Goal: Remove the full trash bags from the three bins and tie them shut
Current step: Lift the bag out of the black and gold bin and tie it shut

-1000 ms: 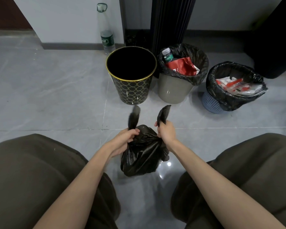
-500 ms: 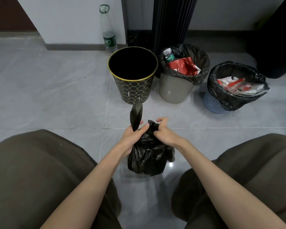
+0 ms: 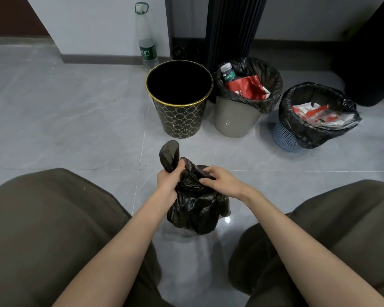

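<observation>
A full black trash bag (image 3: 196,207) stands on the floor between my knees. My left hand (image 3: 167,181) grips one twisted ear of the bag, which sticks up above my fist. My right hand (image 3: 218,181) pinches the bag's other top flap, pressed down over the neck. Behind stand three bins: a black bin with gold pattern (image 3: 179,100) without a bag, a grey bin (image 3: 235,116) lined with a black bag holding a bottle and red packet, and a blue mesh bin (image 3: 285,138) whose black bag holds wrappers.
A tall clear plastic bottle (image 3: 146,38) stands by the wall behind the black bin. A dark ribbed column (image 3: 231,29) rises behind the grey bin, and a dark object (image 3: 372,63) sits at the far right. My knees flank the bag on the grey tiled floor.
Both ears of the bag stood apart a second ago. My right hand has since brought its ear down across the neck toward my left hand, and the hands have closed together.
</observation>
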Action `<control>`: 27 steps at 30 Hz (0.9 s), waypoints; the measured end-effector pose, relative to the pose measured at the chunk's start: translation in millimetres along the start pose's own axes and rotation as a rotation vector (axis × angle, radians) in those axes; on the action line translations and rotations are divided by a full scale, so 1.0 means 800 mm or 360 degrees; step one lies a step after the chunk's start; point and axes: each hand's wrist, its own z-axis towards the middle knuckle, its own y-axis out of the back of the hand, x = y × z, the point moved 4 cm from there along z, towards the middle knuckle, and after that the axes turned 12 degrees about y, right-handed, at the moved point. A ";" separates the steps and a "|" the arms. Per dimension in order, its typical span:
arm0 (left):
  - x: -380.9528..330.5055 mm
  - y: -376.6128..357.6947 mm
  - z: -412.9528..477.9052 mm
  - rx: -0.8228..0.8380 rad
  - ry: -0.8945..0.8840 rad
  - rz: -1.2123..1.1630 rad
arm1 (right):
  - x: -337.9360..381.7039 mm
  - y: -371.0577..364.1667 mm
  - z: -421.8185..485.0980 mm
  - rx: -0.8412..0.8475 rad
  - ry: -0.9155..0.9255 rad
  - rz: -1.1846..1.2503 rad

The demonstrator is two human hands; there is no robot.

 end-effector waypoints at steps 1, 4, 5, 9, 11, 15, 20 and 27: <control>-0.001 0.000 -0.002 0.0019 0.0041 -0.0039 | 0.000 0.004 -0.003 0.0004 0.0021 0.0074; -0.002 -0.001 -0.007 0.0057 0.0134 -0.0171 | -0.005 0.011 -0.014 0.0001 -0.0023 0.0304; -0.002 0.001 -0.005 0.0053 0.0146 -0.0203 | -0.008 0.011 -0.017 -0.0021 -0.0044 0.0405; -0.002 0.008 -0.003 -0.0032 0.0127 -0.0077 | -0.021 0.010 -0.017 -0.0302 -0.0098 0.1071; -0.005 0.012 0.000 -0.0065 0.0065 0.0064 | -0.026 0.015 -0.017 -0.0540 -0.0158 0.1407; -0.007 0.007 0.001 0.0031 -0.0248 0.0577 | -0.030 0.015 -0.017 -0.0697 -0.0253 0.1489; 0.009 -0.013 -0.008 0.0359 -0.0531 0.1415 | -0.014 0.021 -0.017 -0.0715 -0.0227 0.1245; 0.015 -0.024 -0.023 0.0054 -0.0567 0.1862 | 0.017 0.049 -0.024 -0.0825 -0.0098 0.0590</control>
